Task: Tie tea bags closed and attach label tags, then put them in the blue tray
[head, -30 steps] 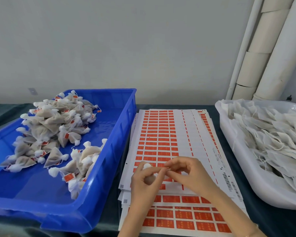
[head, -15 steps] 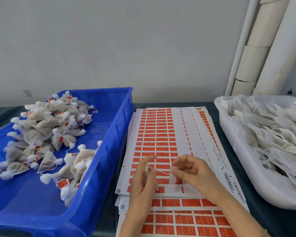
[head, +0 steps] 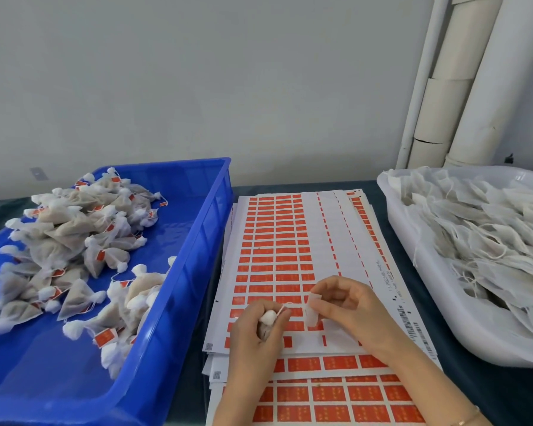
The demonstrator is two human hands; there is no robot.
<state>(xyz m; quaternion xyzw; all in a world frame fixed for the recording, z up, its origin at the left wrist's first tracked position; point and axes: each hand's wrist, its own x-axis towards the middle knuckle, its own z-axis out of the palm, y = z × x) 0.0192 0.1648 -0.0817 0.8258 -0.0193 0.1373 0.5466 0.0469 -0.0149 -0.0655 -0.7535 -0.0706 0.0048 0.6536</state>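
My left hand (head: 256,336) grips a small tea bag (head: 266,318) with its white gathered top and string poking out above the fingers. My right hand (head: 348,309) pinches a pale label tag (head: 313,312), seen from its white back, a short way right of the bag. Both hands hover over a stack of sheets of red label stickers (head: 277,250). The blue tray (head: 197,241) at the left holds several tied, tagged tea bags (head: 71,241).
A white bin (head: 419,290) at the right is full of flat untied tea bags with strings (head: 490,235). White pipes (head: 462,81) stand against the wall behind it. The dark table edge shows between tray and sheets.
My hands have drawn apart: the right hand has lifted a tag away from the sheet, and the left hand has closed round the bag.
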